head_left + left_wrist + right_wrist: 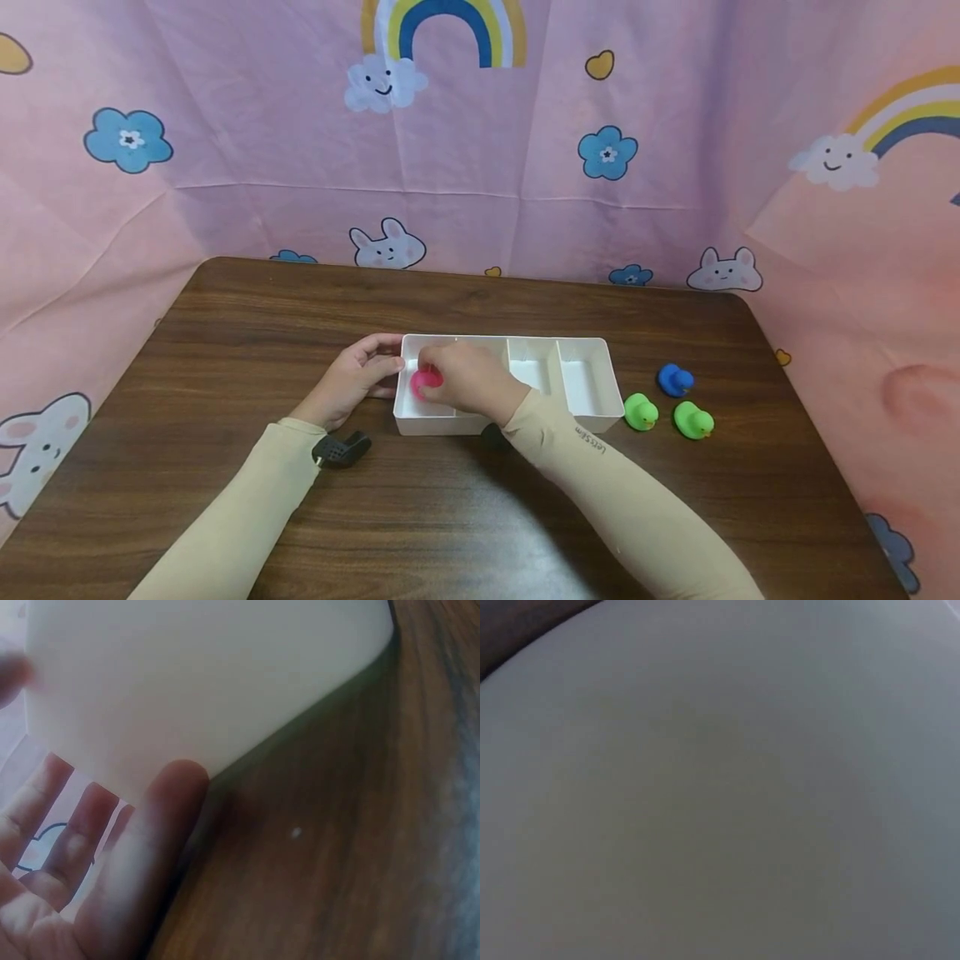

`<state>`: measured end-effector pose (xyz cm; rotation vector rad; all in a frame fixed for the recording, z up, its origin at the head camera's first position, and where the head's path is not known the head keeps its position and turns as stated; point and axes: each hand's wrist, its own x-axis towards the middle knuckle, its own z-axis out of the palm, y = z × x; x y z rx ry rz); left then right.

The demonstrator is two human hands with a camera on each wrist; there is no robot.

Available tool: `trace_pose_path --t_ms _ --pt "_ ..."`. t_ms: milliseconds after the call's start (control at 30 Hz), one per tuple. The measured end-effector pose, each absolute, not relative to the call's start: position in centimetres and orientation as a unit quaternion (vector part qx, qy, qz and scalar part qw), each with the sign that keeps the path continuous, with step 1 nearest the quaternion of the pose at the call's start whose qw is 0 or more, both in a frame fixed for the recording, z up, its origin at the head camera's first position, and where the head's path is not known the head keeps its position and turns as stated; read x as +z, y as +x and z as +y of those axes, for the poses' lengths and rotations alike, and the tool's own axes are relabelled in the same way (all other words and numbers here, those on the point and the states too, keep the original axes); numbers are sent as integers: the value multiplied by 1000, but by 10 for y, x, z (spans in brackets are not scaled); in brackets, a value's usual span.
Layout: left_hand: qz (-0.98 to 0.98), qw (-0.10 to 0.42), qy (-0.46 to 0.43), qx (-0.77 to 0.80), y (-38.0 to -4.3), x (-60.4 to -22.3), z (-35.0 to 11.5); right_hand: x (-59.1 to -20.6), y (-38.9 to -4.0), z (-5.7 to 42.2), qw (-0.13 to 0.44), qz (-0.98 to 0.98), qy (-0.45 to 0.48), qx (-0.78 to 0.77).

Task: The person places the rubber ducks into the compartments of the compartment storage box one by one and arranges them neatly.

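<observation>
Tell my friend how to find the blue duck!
On the brown table, find the long white box, then look just past its right end. Two green ducks sit there, and the blue duck is a bit farther back. It's the only blue one in that little group.
</observation>
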<state>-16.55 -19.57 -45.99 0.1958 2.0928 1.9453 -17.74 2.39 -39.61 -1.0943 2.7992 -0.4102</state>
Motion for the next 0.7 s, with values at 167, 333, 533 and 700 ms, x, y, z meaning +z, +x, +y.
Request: trace_pose_path --t_ms 167,333,533,700 --pt "722 138 72 674 -166 -459 -196 -384 -175 34 43 925 -352 -136" --pt "725 136 68 672 -166 -460 -198 -356 -168 64 0 926 -341 -162" --pt "726 135 67 671 -168 -461 -199 -339 -164 133 -36 928 -307 -209" --pt "724 145 65 672 -167 -462 -197 -338 -163 203 -25 951 -240 -195"
